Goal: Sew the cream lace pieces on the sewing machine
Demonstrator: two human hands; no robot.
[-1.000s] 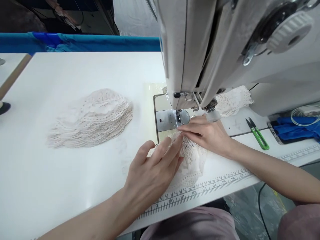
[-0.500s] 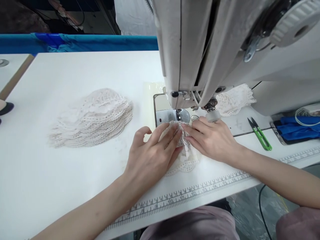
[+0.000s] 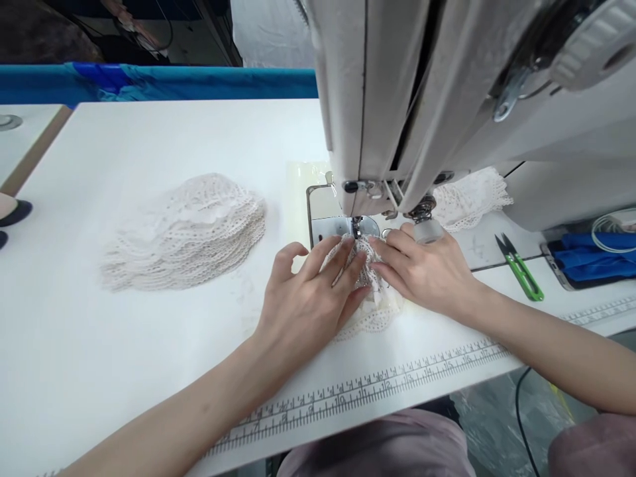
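A small piece of white eyelet lace (image 3: 375, 321) lies under the presser foot (image 3: 356, 226) of the sewing machine (image 3: 377, 99), its scalloped edge toward me. My left hand (image 3: 308, 291) rests palm down with spread fingers, the fingertips pressing on the lace just in front of the foot. From the right, my right hand (image 3: 422, 268) lays its outstretched fingertips on the same piece, close to the left ones. Between the two hands the lace is bunched into folds. The right thumb is hidden, and so is the seam under the fingers.
A stack of similar lace pieces (image 3: 183, 235) lies on the left of the white table (image 3: 149, 371). More lace (image 3: 472, 199) sits behind the needle area. Green thread snips (image 3: 519, 268) and blue cloth (image 3: 593, 255) are at the right. A printed ruler (image 3: 342, 401) runs along the front edge.
The lace has shifted slightly away from me, toward the presser foot, with both hands keeping contact. The whole view has moved a little to the right.
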